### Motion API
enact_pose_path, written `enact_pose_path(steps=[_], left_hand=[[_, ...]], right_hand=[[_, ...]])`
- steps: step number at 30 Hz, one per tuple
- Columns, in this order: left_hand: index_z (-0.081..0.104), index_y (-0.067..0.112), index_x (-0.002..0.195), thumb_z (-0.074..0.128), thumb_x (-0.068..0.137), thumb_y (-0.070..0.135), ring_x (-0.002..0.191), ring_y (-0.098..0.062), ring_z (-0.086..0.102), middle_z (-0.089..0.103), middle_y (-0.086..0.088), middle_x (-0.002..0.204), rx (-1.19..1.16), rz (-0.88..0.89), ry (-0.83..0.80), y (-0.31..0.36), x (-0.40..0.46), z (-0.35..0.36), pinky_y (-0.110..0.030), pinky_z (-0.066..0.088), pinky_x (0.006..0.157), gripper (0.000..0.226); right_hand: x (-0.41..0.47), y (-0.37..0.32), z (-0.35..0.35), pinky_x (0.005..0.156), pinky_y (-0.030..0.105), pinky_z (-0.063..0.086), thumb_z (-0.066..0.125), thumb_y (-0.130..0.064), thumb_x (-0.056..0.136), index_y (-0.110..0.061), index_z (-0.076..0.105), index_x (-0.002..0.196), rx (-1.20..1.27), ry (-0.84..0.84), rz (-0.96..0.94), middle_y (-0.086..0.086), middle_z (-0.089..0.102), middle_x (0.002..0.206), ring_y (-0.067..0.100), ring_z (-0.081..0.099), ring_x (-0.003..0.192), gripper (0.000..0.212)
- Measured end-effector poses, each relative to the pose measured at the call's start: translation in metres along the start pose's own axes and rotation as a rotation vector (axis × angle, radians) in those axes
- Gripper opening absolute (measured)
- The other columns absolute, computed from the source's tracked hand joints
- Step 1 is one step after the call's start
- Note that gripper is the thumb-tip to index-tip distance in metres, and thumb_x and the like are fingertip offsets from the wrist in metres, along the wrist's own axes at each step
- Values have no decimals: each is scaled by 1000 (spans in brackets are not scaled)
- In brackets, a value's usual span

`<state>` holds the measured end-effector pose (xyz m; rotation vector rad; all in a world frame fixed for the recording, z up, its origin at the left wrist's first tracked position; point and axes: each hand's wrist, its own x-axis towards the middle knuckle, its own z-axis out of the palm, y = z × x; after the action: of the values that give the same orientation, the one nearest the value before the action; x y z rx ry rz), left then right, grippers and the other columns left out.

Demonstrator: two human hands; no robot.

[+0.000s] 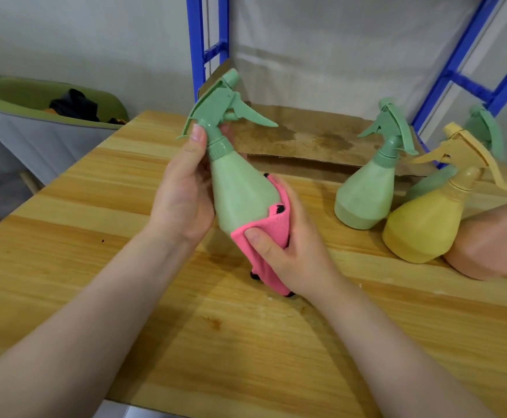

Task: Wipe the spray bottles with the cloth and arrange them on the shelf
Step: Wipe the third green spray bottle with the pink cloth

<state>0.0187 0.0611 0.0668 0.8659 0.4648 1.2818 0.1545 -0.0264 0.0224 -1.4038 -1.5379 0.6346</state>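
Both hands hold one green spray bottle above the wooden table: left hand grips its neck, right hand presses the pink cloth around its base; four more bottles stand at three o'clock.

No readable text, labels, brand names, numbers or signs appear anywhere in this view. The spray bottles carry no printed markings that can be made out, and neither the pink cloth nor the cardboard sheet shows any lettering.
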Motion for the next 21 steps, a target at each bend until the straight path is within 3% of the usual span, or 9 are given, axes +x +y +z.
enact_pose_path(steps=[3,7,9,10,12,15,21], left_hand=[[68,16,111,54,93,33,102,-22,62,72,-1,104,144,-5,-116,-1,-1,-3,-40,50,96,28],[70,8,101,67,90,23,90,-15,65,72,-3,93,193,-38,-288,-6,-6,-1,-27,54,83,19],[67,2,106,72,82,30,89,-16,66,72,-5,94,208,-79,-367,-8,-9,-1,-26,54,82,37],[66,0,107,72,80,31,88,-16,67,72,-5,94,220,-100,-389,-10,-10,-1,-25,54,80,42],[66,1,104,72,85,23,86,-14,69,74,-4,92,237,-120,-389,-13,-12,0,-22,54,76,30],[66,3,106,58,89,14,91,-13,69,74,-3,95,250,-116,-382,-18,-15,3,-22,54,80,22],[77,17,96,61,90,15,94,-12,69,75,0,96,239,-41,-386,-21,-20,7,-22,53,83,17]], right_hand=[[1,-2,-1,94,44,53,55,-68,82,-29,31,148,-68,-17,-62,-10,53,135,12,60,115,80],[3,-5,-3,92,39,52,53,-61,86,-31,41,137,-61,22,-91,-12,58,127,7,60,112,60],[3,-8,-4,93,32,50,54,-57,88,-37,43,130,-82,45,-134,-17,58,122,3,58,112,48],[3,-10,-4,93,30,50,55,-55,88,-36,45,128,-89,56,-140,-17,58,120,2,58,111,45],[2,-11,-4,91,31,51,55,-55,87,-28,50,127,-97,83,-124,-15,60,117,3,59,109,50],[3,-12,-5,89,35,52,56,-54,86,-21,55,125,-97,113,-119,-12,63,114,7,62,106,51],[1,-21,-4,87,19,50,59,-45,86,-45,52,109,49,197,-150,-24,64,102,0,63,102,24]])
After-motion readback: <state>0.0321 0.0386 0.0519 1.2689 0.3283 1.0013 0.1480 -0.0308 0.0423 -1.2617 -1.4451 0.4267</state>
